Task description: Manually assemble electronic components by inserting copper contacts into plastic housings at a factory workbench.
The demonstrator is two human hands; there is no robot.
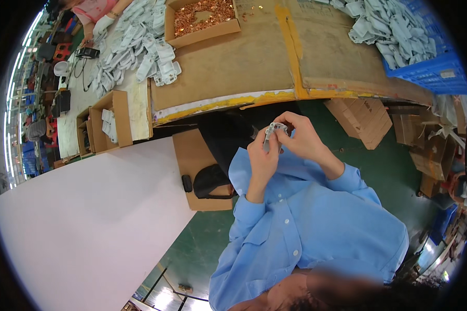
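Observation:
A small pale grey plastic housing (276, 127) is held up between my two hands, just off the near edge of the table. My left hand (262, 159) grips it from the left and below, thumb pressed against it. From the right, the fingers of my right hand (305, 140) curl over its top and side. Fingers cover much of the part, so its inner details cannot be made out. Farther off, an open carton (208, 33) of small copper-coloured metal pieces stands on the table. To its left spreads a heap of similar pale plastic parts (145, 52).
The cardboard-covered table (233, 65) has yellow tape along its edge. A blue crate (430, 75) piled with pale parts stands far right. Small cartons (120, 116) sit at left, above a white board (98, 217). Another person's gloved hand (103, 24) is far left.

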